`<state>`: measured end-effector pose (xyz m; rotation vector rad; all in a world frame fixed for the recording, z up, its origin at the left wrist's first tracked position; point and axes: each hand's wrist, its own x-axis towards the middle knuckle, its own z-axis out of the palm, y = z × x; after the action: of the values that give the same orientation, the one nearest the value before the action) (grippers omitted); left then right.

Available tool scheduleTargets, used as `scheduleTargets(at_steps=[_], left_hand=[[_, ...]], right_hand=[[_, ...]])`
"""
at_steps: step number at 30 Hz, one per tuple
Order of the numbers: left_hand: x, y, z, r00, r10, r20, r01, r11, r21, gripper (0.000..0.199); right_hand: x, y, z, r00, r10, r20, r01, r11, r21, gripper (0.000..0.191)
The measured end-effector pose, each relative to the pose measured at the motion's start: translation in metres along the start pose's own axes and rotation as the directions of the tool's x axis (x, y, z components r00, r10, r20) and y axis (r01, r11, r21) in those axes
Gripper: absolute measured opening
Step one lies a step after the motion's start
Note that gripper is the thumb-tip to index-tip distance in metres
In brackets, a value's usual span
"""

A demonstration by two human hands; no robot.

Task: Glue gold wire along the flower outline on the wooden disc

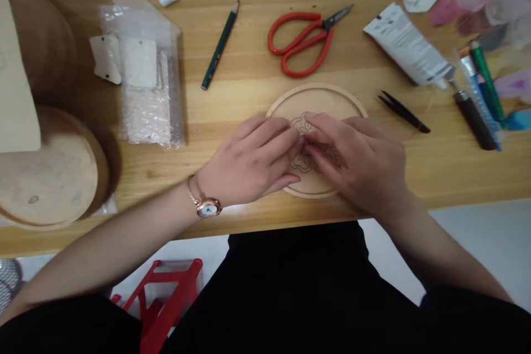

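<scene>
A round wooden plate (317,92) with a raised rim and a drawn flower pattern (302,163) lies near the table's front edge. Over its left part is my left hand (257,160), a watch (208,208) on the wrist, its fingers bent together at the pattern. My right hand (359,157) covers the plate's right side, thumb and fingertips meeting those of my left hand. Whatever the fingertips pinch is too small or hidden to name.
Red-handled scissors (305,44), a green pencil (219,47) and black tweezers (403,112) lie beyond the plate. A white tube (409,47) and brushes are at right. Plastic-wrapped tags (141,66) and a round wooden piece (50,166) are left.
</scene>
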<state>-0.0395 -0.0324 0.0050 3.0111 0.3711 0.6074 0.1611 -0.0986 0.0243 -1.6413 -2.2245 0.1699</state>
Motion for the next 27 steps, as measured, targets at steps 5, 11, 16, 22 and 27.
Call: scheduleTargets(at_steps=[5,11,16,22,27], left_hand=[[-0.0017,-0.0004,0.0013,0.999,-0.024,0.023,0.025,0.999,-0.044,0.042],[-0.0051,-0.0052,0.0025,0.983,-0.183,-0.03,0.168,0.947,-0.273,0.036],[-0.0062,-0.0082,-0.0006,0.976,-0.204,-0.073,0.177,0.946,-0.27,0.027],[-0.0057,-0.0058,-0.0014,0.998,-0.007,-0.059,-0.004,0.982,-0.187,0.03],[-0.0026,-0.0027,-0.0018,0.997,0.064,-0.037,-0.07,0.979,-0.189,0.038]], right_hand=[[0.0003,0.0011,-0.0014,0.999,0.006,0.037,-0.007,1.0,0.011,0.033],[0.0002,0.0021,-0.0013,0.999,-0.005,0.033,0.004,1.0,0.03,0.032],[-0.0001,0.0025,-0.001,0.999,0.008,0.037,-0.009,0.999,0.032,0.032],[0.0007,0.0021,-0.0013,0.999,0.029,0.046,-0.03,0.999,0.021,0.031],[0.0009,0.0023,-0.001,0.999,0.017,0.043,-0.017,1.0,0.0,0.03]])
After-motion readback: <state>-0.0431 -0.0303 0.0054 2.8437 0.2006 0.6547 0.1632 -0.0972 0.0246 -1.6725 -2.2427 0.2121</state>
